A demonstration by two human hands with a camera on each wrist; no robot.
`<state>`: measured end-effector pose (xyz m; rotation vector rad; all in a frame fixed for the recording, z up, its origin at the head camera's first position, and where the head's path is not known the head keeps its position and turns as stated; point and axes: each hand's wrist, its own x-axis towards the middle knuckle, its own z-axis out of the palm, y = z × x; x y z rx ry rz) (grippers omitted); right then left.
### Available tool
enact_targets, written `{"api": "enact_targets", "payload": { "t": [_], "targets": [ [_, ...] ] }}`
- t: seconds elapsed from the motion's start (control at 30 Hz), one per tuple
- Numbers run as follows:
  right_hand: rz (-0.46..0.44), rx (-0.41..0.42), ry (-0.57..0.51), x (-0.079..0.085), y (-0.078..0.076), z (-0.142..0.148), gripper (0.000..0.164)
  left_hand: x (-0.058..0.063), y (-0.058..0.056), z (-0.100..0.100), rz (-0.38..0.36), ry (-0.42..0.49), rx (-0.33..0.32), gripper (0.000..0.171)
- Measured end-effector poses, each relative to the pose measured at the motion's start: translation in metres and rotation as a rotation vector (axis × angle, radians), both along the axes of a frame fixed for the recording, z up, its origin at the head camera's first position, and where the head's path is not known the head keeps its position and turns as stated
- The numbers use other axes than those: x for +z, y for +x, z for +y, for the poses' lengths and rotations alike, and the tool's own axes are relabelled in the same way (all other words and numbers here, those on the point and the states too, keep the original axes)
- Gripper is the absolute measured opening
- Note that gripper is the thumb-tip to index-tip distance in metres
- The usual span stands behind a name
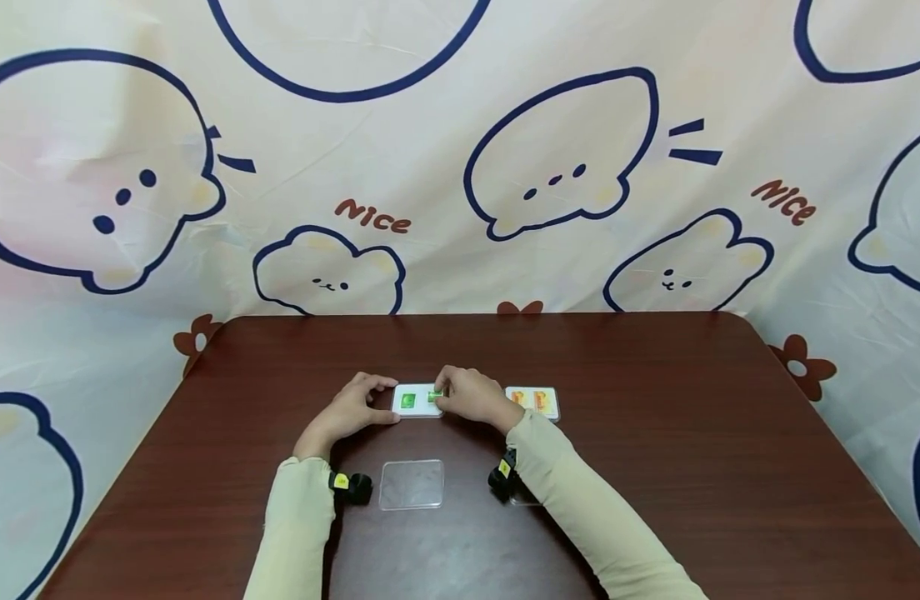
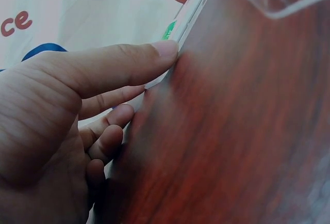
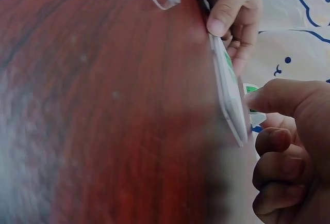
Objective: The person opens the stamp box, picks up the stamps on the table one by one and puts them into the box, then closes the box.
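A flat white rectangular case (image 1: 421, 411) with green pictures lies on the table. My left hand (image 1: 347, 413) grips its left end, thumb at the near corner and index finger at the far one. In the left wrist view, the thumb presses the rim of the case (image 2: 192, 15). My right hand (image 1: 471, 397) is over the right end of the case. Its thumb and index finger pinch a small green-printed piece (image 3: 251, 89), seen in the right wrist view. That piece is partly hidden by the fingertips, and I cannot tell whether it touches the case.
A similar white case with orange pictures (image 1: 531, 403) lies to the right, partly behind the right wrist. A clear plastic lid (image 1: 411, 485) rests nearer on the brown table (image 1: 655, 400). Another clear edge (image 1: 526, 502) shows under the right forearm. A patterned cloth (image 1: 430, 167) hangs behind.
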<state>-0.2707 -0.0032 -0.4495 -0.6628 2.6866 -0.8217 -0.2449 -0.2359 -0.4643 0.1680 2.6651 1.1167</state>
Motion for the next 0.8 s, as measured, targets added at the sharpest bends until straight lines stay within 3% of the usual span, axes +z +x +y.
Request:
{"api": "enact_targets", "payload": {
  "t": [0.8],
  "targets": [
    [-0.037, -0.022, 0.006, -0.0060, 0.0016, -0.0078, 0.023, -0.0024, -0.0006, 0.0001, 0.018, 0.002, -0.005, 0.055]
  ]
}}
